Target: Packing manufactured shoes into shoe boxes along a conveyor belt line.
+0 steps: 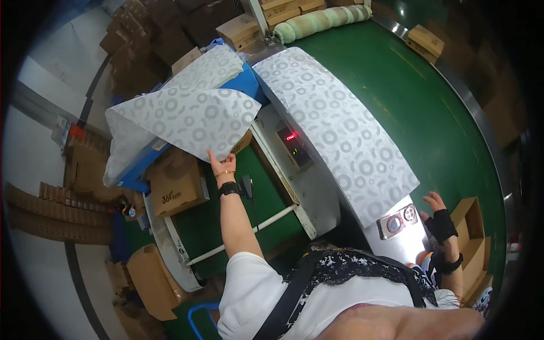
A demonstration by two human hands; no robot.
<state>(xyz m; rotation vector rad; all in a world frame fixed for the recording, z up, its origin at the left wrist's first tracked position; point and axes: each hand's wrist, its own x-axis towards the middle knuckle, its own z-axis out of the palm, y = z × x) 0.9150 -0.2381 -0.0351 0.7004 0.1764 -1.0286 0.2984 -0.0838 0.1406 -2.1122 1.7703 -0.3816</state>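
The left hand (222,164) pinches the near corner of a patterned sheet (207,116) between thumb and fingers, with the rest of it stretching away just beyond the fingertips, over the blue container (247,84), and a brown shoebox (178,192) sitting just left of the wrist. Well apart, the gloved right hand (439,220) holds nothing, its fingers loosely apart just beside a phone (398,221) on the desk (391,246). Farther out, another patterned sheet (340,136) covers the desk, alongside a green belt (408,107).
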